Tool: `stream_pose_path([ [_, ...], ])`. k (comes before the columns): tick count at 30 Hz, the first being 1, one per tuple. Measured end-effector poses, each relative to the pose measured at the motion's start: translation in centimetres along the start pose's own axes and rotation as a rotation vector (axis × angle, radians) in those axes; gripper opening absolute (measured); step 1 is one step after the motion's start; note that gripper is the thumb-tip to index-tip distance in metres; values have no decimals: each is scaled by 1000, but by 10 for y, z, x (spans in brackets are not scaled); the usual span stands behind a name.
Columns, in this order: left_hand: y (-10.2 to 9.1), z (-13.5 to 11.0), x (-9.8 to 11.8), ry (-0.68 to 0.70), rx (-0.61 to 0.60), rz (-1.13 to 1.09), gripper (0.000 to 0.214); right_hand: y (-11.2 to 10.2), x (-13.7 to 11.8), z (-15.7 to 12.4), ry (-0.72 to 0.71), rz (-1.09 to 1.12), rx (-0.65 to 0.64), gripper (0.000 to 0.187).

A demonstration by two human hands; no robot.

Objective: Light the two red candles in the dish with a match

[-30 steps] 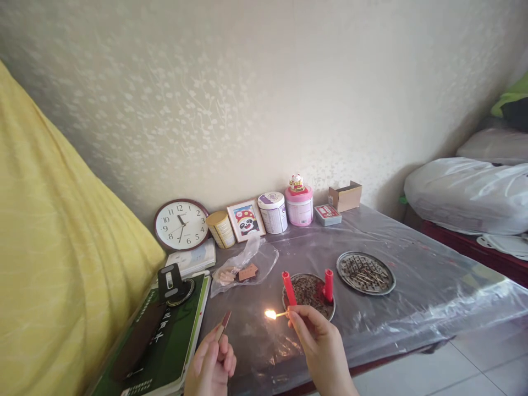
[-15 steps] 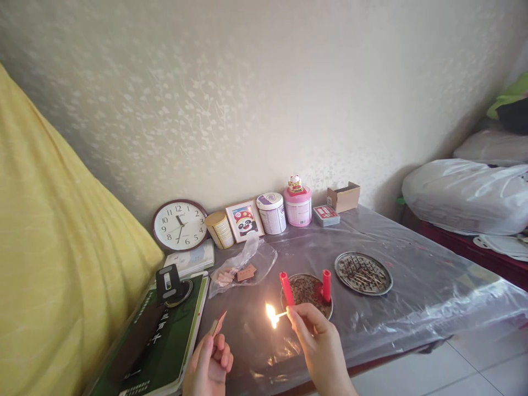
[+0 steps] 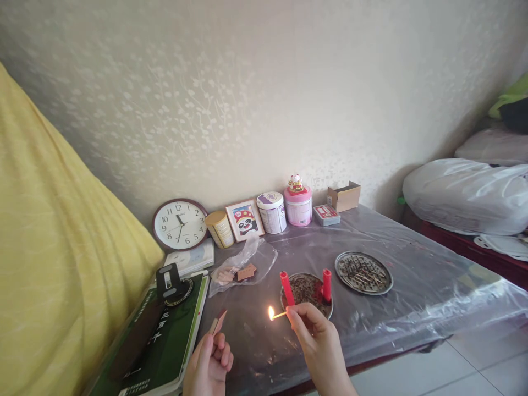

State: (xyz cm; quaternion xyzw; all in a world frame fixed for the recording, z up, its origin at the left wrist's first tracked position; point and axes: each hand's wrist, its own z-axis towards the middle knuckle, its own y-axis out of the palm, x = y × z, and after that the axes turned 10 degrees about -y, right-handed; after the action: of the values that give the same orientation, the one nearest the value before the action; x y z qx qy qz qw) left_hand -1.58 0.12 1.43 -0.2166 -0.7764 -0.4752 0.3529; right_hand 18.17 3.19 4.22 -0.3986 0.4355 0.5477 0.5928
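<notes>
Between the thumb and fingers of my right hand (image 3: 319,342) is a lit match (image 3: 279,315), its flame pointing left. Just behind that hand, a red candle (image 3: 286,288) stands on a round metal tray (image 3: 331,313) covered in dark residue. A second red candle (image 3: 326,285) rises at the tray's right side. Neither candle shows a flame. My left hand (image 3: 209,360), lower and to the left, pinches a small matchbox (image 3: 218,323) with a reddish side. Fingers partly hide the matchbox and the match's near end.
Burnt matchsticks lie on another round tray (image 3: 363,273) to the right. A plastic bag (image 3: 243,267) with small boxes sits behind my hands. A green book (image 3: 165,335) lies at left. Along the wall stand a clock (image 3: 180,224), a picture frame (image 3: 245,220) and tins (image 3: 271,212).
The match flame has shrunk from a bright flare to a small steady flame. Both hands have stayed in nearly the same place.
</notes>
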Motion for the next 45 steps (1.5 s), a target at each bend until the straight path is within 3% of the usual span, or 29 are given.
stream_pose_path([
  [20,9,-6,2,5,27,14,34,-1,-2,-1,-25,-31,8,33],
  [45,7,-3,2,-6,22,26,39,5,-9,8,-35,31,74,33],
])
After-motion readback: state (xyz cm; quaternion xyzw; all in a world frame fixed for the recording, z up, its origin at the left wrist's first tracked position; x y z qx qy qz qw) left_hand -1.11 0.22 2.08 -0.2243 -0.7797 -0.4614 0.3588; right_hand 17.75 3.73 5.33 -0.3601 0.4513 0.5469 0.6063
